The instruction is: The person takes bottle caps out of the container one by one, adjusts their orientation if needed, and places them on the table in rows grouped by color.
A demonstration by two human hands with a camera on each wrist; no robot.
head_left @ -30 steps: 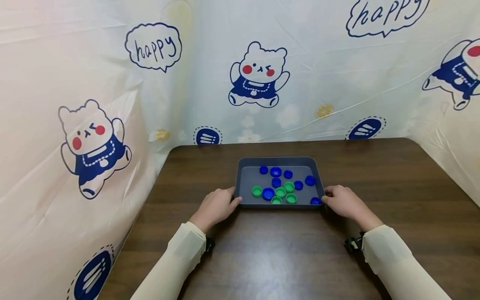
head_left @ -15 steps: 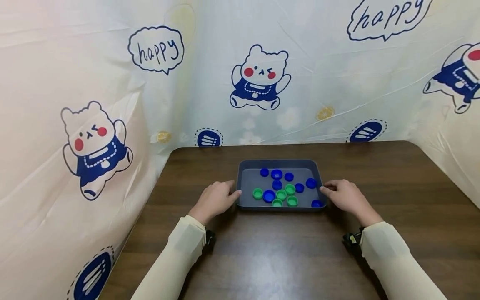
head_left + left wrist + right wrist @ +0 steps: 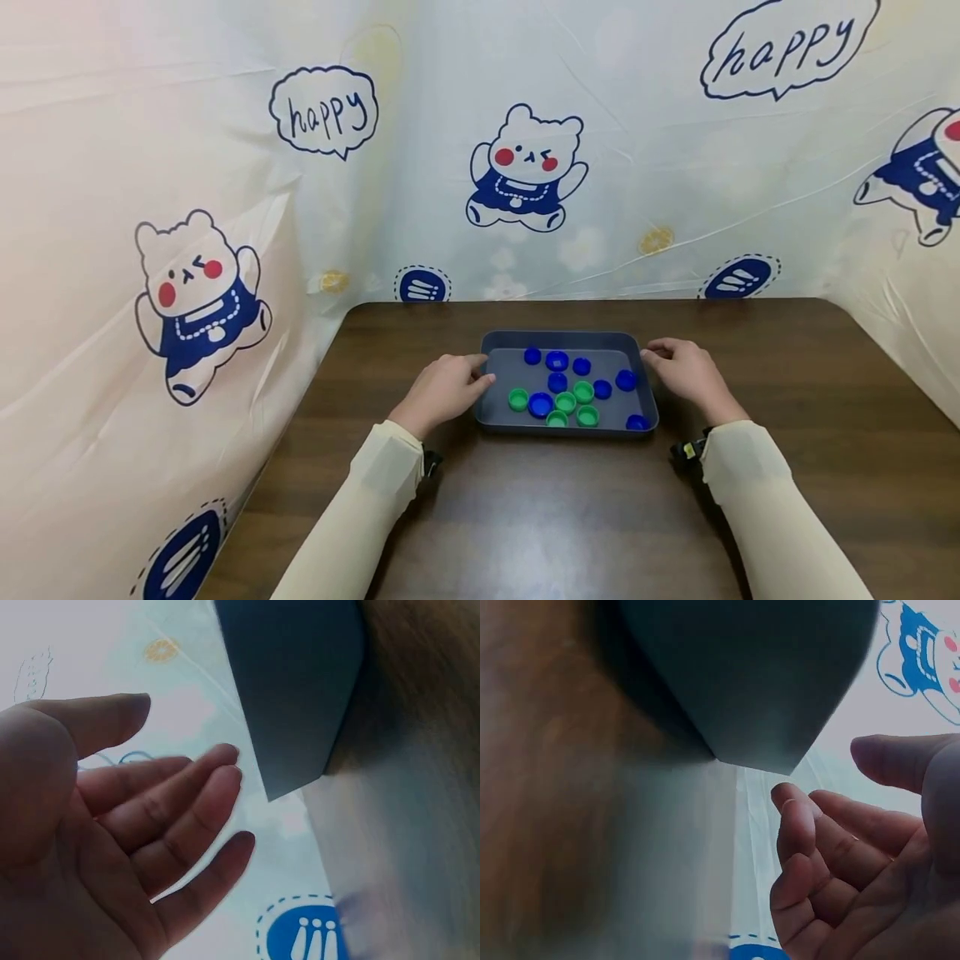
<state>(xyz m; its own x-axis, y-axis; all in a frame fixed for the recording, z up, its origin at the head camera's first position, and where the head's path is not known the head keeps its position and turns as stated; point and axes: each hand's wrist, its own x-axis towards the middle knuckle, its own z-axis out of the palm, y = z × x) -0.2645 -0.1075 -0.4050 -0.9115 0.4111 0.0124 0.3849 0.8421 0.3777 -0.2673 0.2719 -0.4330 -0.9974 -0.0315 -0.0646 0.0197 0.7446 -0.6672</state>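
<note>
A shallow dark grey tray (image 3: 504, 375) lies on the table and holds several small round caps, some blue (image 3: 541, 406) and some green (image 3: 518, 400). Beside its left wall is my left hand (image 3: 442, 390), fingers loosely bent. In the left wrist view the tray's outer wall (image 3: 292, 697) stands apart from that hand's fingers and thumb. My right hand (image 3: 690, 377) is by the tray's right wall. Seen from the right wrist, a gap separates its half-curled fingers (image 3: 795, 825) from the tray wall (image 3: 757, 690). Neither hand holds anything.
The brown wooden table (image 3: 555, 517) spreads around the tray and in front of it. Behind and at both sides hangs a pale curtain (image 3: 420, 167) printed with bears, meeting the table's far edge.
Both hands have let go of the tray's sides and shifted forward along it. The head view has tilted up, so the whole scene sits lower. The caps keep their places in the tray.
</note>
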